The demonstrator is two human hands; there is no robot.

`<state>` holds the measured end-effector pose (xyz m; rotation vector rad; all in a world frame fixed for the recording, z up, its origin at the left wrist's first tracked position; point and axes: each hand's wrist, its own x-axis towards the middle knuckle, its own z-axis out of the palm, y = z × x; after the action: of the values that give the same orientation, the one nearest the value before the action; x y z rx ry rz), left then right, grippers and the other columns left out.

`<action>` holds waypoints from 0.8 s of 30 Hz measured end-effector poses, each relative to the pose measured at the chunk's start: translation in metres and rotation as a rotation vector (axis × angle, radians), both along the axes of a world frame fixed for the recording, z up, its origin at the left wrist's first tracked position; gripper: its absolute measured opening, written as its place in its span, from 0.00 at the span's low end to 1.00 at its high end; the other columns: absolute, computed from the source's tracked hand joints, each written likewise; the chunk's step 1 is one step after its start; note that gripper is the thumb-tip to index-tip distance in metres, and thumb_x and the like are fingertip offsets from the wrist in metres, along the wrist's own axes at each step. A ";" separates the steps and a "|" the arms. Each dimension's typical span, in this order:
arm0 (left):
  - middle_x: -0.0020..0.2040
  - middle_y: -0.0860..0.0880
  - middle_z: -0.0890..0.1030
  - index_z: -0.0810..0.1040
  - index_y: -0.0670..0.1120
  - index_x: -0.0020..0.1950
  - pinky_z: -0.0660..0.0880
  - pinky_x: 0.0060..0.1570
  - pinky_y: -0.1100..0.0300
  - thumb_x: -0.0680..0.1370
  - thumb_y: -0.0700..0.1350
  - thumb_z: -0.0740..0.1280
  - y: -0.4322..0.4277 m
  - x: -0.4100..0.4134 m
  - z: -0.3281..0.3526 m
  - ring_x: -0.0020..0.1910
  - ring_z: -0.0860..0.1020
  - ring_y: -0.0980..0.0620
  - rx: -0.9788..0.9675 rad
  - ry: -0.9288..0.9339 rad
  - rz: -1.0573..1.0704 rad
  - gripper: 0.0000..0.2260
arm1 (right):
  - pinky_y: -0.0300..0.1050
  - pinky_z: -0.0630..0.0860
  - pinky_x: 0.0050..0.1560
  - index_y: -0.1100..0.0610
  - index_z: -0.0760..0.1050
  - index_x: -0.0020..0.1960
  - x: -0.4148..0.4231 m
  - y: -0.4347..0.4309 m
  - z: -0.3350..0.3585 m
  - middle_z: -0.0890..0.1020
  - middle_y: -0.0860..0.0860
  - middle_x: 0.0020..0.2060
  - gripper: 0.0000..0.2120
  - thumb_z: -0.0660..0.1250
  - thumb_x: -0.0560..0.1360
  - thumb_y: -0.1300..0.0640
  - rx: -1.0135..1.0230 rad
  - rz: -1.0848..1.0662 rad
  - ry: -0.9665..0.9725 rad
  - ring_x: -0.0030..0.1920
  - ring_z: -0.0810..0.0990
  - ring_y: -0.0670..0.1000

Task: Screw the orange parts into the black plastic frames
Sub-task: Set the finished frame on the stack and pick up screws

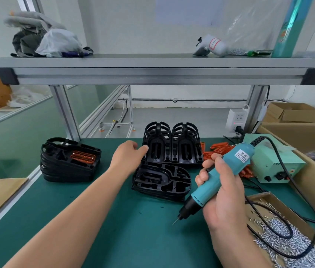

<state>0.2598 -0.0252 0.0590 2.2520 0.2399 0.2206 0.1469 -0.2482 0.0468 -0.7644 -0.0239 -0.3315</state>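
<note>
My right hand (219, 190) grips a teal electric screwdriver (218, 176), its bit pointing down-left above the green mat. My left hand (128, 156) reaches forward with loosely curled fingers and holds nothing, its fingertips at the left edge of the upright black frames (172, 146). A single black frame (161, 180) lies flat in front of them, between my hands. At the left a stack of black frames (69, 161) carries an orange part (83, 157) in the top one. Loose orange parts (220, 148) lie behind the screwdriver.
A cardboard box of small silver screws (288, 235) sits at the right front, crossed by the black cable. The teal power supply (272, 161) stands at the right. An aluminium shelf (152, 74) spans overhead. Cardboard boxes (307, 136) line the right edge.
</note>
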 end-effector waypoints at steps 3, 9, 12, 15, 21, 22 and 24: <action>0.49 0.52 0.81 0.79 0.45 0.66 0.76 0.51 0.53 0.80 0.59 0.68 -0.006 0.012 -0.002 0.50 0.80 0.48 0.042 0.011 -0.005 0.22 | 0.41 0.76 0.36 0.56 0.76 0.58 0.000 0.001 0.000 0.81 0.53 0.43 0.08 0.70 0.81 0.55 0.000 -0.004 0.000 0.34 0.75 0.50; 0.39 0.51 0.80 0.77 0.46 0.48 0.71 0.34 0.59 0.79 0.48 0.70 -0.007 0.023 -0.005 0.36 0.77 0.51 0.142 0.004 0.016 0.07 | 0.41 0.76 0.35 0.56 0.76 0.57 0.002 0.000 -0.001 0.81 0.53 0.43 0.10 0.71 0.79 0.54 0.002 -0.003 0.004 0.34 0.75 0.49; 0.32 0.49 0.72 0.70 0.44 0.38 0.67 0.31 0.58 0.75 0.43 0.68 -0.008 0.022 -0.002 0.31 0.69 0.48 0.143 -0.001 0.022 0.09 | 0.41 0.76 0.35 0.56 0.76 0.57 0.002 0.000 -0.002 0.81 0.53 0.43 0.09 0.71 0.79 0.54 0.000 -0.008 0.009 0.34 0.76 0.49; 0.34 0.46 0.70 0.68 0.44 0.40 0.65 0.32 0.55 0.73 0.42 0.67 -0.010 0.018 0.001 0.32 0.66 0.47 0.166 -0.002 0.015 0.08 | 0.41 0.76 0.36 0.55 0.76 0.57 0.002 -0.001 -0.002 0.81 0.53 0.43 0.06 0.69 0.82 0.56 0.005 -0.006 0.010 0.34 0.76 0.49; 0.42 0.50 0.82 0.74 0.45 0.55 0.74 0.36 0.58 0.74 0.48 0.68 -0.004 0.009 0.008 0.36 0.78 0.53 0.150 -0.136 0.043 0.12 | 0.40 0.76 0.36 0.56 0.75 0.59 0.002 -0.003 -0.001 0.80 0.53 0.43 0.07 0.68 0.83 0.57 0.027 -0.004 0.002 0.34 0.76 0.49; 0.41 0.53 0.81 0.74 0.49 0.55 0.75 0.34 0.59 0.74 0.49 0.69 -0.002 0.006 0.011 0.36 0.78 0.54 0.112 -0.150 0.040 0.12 | 0.40 0.76 0.36 0.56 0.75 0.59 0.003 -0.004 0.000 0.80 0.53 0.43 0.06 0.68 0.83 0.57 0.030 -0.006 0.001 0.34 0.75 0.49; 0.35 0.52 0.82 0.76 0.48 0.50 0.74 0.30 0.58 0.73 0.48 0.68 0.001 -0.002 0.017 0.30 0.77 0.52 -0.021 -0.156 0.024 0.07 | 0.41 0.76 0.36 0.56 0.76 0.58 0.004 -0.006 0.000 0.80 0.53 0.43 0.05 0.68 0.83 0.57 0.034 -0.015 -0.001 0.34 0.75 0.49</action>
<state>0.2576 -0.0240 0.0757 2.1996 0.1846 0.4030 0.1504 -0.2538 0.0471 -0.7312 -0.0134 -0.3456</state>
